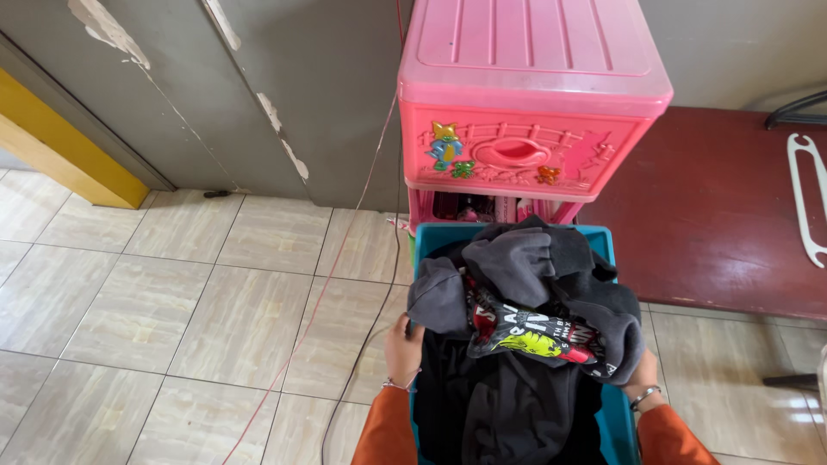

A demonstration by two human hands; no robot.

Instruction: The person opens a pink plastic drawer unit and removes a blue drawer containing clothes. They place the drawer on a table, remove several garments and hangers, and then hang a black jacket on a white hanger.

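Note:
A teal plastic bin point(618, 413) heaped with dark clothes point(517, 344) sits in front of me, a grey garment with a printed graphic on top. My left hand point(402, 346) grips the bin's left side. My right hand point(643, 377) grips its right side, mostly hidden by the clothes. Both arms wear orange sleeves, with bracelets at the wrists. The bin's far end is close to a pink plastic drawer cabinet point(525, 129), whose lower drawer slot is open.
A dark red bench point(715, 215) stands to the right with a white hanger point(808, 198) on it. A red cord point(336, 267) and a black cable point(379, 319) run across the beige tiled floor. Grey wall panels stand behind.

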